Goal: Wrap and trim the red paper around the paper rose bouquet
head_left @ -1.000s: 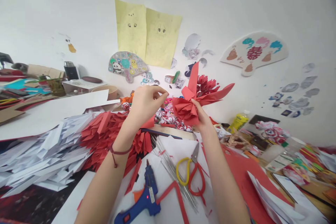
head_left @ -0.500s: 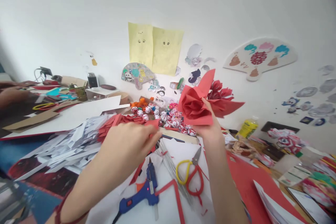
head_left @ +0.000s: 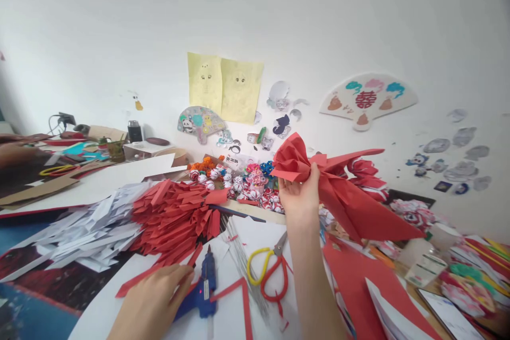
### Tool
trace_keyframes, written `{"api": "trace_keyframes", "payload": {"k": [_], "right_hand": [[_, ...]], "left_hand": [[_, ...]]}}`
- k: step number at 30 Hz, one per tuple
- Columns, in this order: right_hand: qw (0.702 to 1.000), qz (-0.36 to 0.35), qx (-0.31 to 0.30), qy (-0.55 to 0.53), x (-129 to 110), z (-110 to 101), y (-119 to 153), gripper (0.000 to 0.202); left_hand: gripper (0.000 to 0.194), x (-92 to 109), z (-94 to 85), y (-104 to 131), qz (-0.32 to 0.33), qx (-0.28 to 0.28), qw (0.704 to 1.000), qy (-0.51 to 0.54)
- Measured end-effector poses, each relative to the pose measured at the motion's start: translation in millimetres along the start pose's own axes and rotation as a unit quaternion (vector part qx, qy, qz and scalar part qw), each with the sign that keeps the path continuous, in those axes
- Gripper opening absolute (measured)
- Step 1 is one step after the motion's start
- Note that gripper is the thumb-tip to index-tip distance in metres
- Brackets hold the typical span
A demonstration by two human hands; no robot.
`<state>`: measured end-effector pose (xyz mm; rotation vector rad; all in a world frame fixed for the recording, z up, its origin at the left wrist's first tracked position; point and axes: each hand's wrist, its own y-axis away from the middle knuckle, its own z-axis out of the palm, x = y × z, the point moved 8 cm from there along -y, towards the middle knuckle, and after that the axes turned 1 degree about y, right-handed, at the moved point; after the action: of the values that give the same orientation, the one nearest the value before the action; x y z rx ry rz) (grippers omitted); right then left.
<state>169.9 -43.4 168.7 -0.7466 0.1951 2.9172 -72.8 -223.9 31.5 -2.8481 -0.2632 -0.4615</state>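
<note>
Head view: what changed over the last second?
The left hand dropped from beside the red paper flower down to the table, and its fingers now touch the blue glue gun; no full grip is visible. The right hand kept its hold on the flower but tipped it, so the paper tails point right. The scissors and the red strip pile stayed put.

A: What lies near, in the middle of the worktop point(head_left: 99, 183)?
B: Scissors with one yellow and one red handle point(head_left: 268, 275), beside a bundle of thin metal wires point(head_left: 247, 255).
A: And to the left?
B: A heap of folded red paper strips point(head_left: 175, 218), then white paper strips point(head_left: 85, 231). Far off, two yellow paper sheets point(head_left: 225, 86) and a fan-shaped paper cutout point(head_left: 368, 98) hang on the white wall point(head_left: 119, 21).
</note>
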Motion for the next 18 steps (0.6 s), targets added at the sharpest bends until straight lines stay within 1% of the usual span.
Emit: {"api": "trace_keyframes", "payload": {"k": [4, 6, 9, 13, 15, 17, 18], "right_hand": [[1.0, -0.024, -0.006, -0.001, -3.1, -3.9, -6.0, 0.027], [0.999, -0.044, -0.02, 0.017, -3.9, -3.6, -8.0, 0.029], [0.997, -0.053, -0.032, 0.036, -2.4, -2.6, -8.9, 0.032], [0.999, -0.036, -0.02, 0.018, 1.2, -2.1, -7.1, 0.029], [0.999, -0.039, -0.014, 0.014, 1.3, -1.6, -6.1, 0.028], [0.998, -0.054, -0.007, 0.017, 0.0, -2.2, -5.8, 0.029], [0.998, -0.063, -0.006, 0.018, -1.1, -2.7, -6.1, 0.03]], "left_hand": [[0.038, -9.2, 0.2, 7.3, 0.002, 0.05, 0.999, 0.0], [0.037, -11.3, 0.6, 8.6, 0.008, 0.062, 0.998, -0.007], [0.036, -15.9, 5.3, 8.1, 0.016, 0.069, 0.997, -0.015], [0.034, -16.2, 13.1, 10.7, 0.041, 0.055, 0.998, -0.007], [0.034, -14.4, 9.8, 14.5, 0.032, 0.059, 0.998, -0.013], [0.036, -11.5, 1.0, 17.1, 0.01, 0.068, 0.997, -0.032], [0.037, -8.3, -2.9, 17.1, 0.008, 0.063, 0.997, -0.043]]}}
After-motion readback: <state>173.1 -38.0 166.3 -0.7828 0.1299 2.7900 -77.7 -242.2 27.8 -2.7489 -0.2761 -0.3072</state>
